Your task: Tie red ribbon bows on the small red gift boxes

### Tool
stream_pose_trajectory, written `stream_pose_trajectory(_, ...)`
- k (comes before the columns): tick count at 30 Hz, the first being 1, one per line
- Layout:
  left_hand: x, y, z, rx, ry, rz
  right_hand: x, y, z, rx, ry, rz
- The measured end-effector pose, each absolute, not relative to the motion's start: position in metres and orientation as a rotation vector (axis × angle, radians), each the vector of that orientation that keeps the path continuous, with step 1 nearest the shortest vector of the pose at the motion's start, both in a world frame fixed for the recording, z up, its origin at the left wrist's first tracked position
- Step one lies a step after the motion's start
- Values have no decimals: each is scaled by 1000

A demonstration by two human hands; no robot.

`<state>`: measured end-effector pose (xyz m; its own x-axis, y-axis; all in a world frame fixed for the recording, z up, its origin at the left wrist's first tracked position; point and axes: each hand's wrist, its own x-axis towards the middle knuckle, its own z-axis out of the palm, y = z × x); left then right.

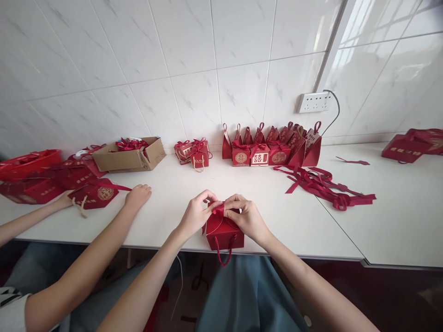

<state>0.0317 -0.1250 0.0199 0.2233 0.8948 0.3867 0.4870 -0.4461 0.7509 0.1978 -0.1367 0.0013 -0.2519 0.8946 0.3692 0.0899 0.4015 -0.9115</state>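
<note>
A small red gift box (226, 237) with a twisted red rope handle (224, 258) sits at the table's front edge before me. On its top is a dark red ribbon (218, 210), bunched into a knot or bow. My left hand (199, 212) pinches the ribbon from the left side. From the right, my right hand (247, 216) pinches it too, thumb and fingers close together. The two hands nearly meet over the box top. The exact shape of the knot is partly hidden by my fingers.
Beside me, a co-worker's hand (137, 196) pulls a ribbon on another red box (98, 193). A cardboard box (129, 159) of ribbons, finished red boxes (259, 156) and loose ribbons (332, 186) lie farther back. A power strip (314, 102) is on the wall.
</note>
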Motion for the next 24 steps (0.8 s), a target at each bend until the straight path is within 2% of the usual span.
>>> stream_pose_trajectory(5, 39, -123, 17, 1954, 1217, 1282, 197, -136, 4, -897, -1730, 960)
stream_pose_trajectory(15, 28, -130, 13, 2053, 1265, 1147, 198, -134, -4, -852, -1602, 979)
stream_pose_trajectory(24, 28, -149, 13, 2077, 1205, 1040, 201, -138, 6, -986, -1666, 894)
